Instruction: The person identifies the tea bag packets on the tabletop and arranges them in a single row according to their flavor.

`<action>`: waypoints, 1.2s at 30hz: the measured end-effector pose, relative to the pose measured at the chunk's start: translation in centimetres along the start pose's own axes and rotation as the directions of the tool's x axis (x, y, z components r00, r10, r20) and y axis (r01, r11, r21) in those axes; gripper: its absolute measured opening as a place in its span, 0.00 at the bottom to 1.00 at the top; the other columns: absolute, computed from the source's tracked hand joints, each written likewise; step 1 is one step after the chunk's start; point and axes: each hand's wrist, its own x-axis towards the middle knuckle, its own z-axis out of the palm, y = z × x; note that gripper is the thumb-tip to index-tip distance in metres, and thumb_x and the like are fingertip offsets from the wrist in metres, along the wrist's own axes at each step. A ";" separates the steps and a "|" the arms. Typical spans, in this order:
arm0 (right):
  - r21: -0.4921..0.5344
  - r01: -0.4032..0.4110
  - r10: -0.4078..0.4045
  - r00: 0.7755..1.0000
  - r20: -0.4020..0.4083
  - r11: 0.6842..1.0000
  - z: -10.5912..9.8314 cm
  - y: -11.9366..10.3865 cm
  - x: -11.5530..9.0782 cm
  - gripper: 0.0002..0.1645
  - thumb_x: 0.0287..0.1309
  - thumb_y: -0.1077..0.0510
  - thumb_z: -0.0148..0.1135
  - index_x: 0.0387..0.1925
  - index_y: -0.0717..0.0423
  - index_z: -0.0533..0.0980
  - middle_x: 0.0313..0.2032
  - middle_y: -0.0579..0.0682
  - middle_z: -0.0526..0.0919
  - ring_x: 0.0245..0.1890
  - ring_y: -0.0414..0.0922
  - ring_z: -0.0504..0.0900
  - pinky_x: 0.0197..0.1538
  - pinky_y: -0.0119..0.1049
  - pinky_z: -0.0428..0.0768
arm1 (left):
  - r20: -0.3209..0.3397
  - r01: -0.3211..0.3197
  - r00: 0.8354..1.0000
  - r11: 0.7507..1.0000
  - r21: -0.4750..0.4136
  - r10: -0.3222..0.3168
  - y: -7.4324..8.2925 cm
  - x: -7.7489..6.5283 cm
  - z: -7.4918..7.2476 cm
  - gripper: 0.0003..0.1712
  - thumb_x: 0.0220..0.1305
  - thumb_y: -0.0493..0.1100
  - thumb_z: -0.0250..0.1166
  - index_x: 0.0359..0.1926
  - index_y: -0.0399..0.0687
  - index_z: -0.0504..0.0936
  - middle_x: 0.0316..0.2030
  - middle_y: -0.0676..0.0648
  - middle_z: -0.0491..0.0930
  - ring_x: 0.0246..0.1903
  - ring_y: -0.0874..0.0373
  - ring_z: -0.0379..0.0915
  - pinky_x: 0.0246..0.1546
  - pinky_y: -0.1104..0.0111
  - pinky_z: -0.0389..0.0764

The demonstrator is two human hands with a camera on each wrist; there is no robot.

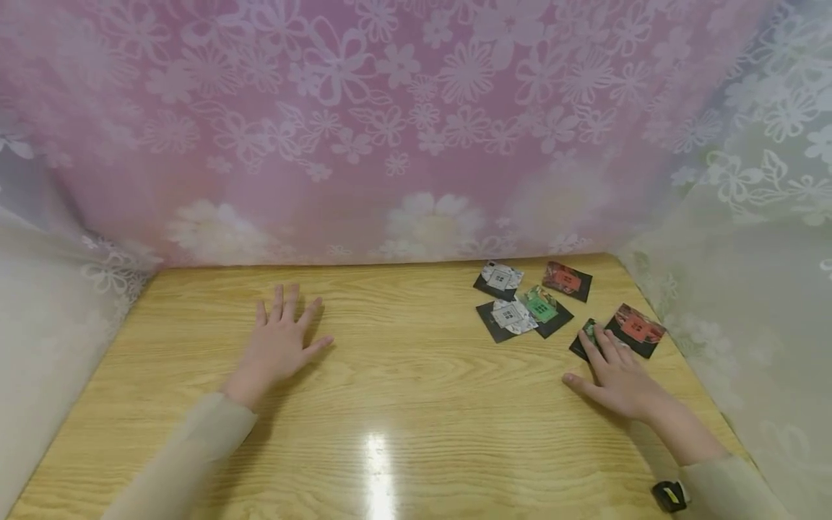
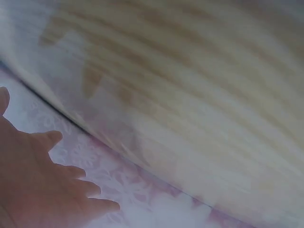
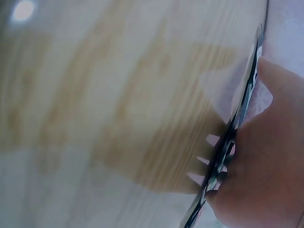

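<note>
My left hand (image 1: 279, 347) is at the left part of the wooden table (image 1: 403, 375), fingers spread and straight, holding nothing. In the left wrist view the same hand (image 2: 42, 185) shows its spread fingers at the lower left. At the right, the straight fingers of my right hand (image 1: 624, 383) rest on a small black-and-green flat packet (image 1: 578, 349), partly covered by them. Its thumb points out to the left, off the packet. A black-and-red packet (image 1: 638, 329) lies just beyond these fingers. In the right wrist view, my right hand (image 3: 266, 161) meets thin dark packets (image 3: 242, 104) seen edge-on.
Farther back lie two black-and-grey packets, one at the rear (image 1: 500, 279) and one nearer (image 1: 508, 318), beside a green packet (image 1: 542, 308) and another red packet (image 1: 567, 280). A small black object (image 1: 669, 496) is by my right sleeve. Floral curtains (image 1: 416, 144) surround the table.
</note>
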 end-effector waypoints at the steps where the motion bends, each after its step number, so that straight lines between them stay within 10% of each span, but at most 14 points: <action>1: 0.001 0.006 -0.006 1.000 -0.005 1.000 0.1 0.1 0.0 0.60 0.74 0.33 0.57 0.85 0.66 0.43 0.81 0.79 0.39 0.80 0.79 0.40 0.75 0.82 0.43 | -0.002 -0.009 1.000 1.000 0.000 0.009 0.3 0.2 0.2 0.48 0.78 0.70 0.53 0.85 0.51 0.55 0.84 0.27 0.38 0.83 0.24 0.30 0.77 0.23 0.38; 17: -0.013 0.030 -0.030 0.999 -0.038 0.999 1.1 1.0 0.2 0.60 0.74 0.33 0.59 0.85 0.63 0.43 0.82 0.76 0.40 0.81 0.77 0.41 0.74 0.83 0.48 | 0.017 -0.168 0.986 0.986 0.011 0.168 6.1 4.7 1.0 0.46 0.78 0.71 0.52 0.86 0.57 0.54 0.85 0.33 0.41 0.85 0.32 0.35 0.83 0.34 0.39; 36: -0.029 0.014 -0.014 1.000 -0.023 0.999 0.5 -0.1 0.0 0.62 0.73 0.32 0.58 0.84 0.67 0.43 0.81 0.79 0.41 0.79 0.79 0.42 0.75 0.82 0.46 | 0.069 -0.377 0.926 0.920 0.106 0.371 14.5 9.3 1.9 0.44 0.81 0.71 0.43 0.87 0.59 0.49 0.86 0.36 0.38 0.86 0.36 0.34 0.86 0.41 0.41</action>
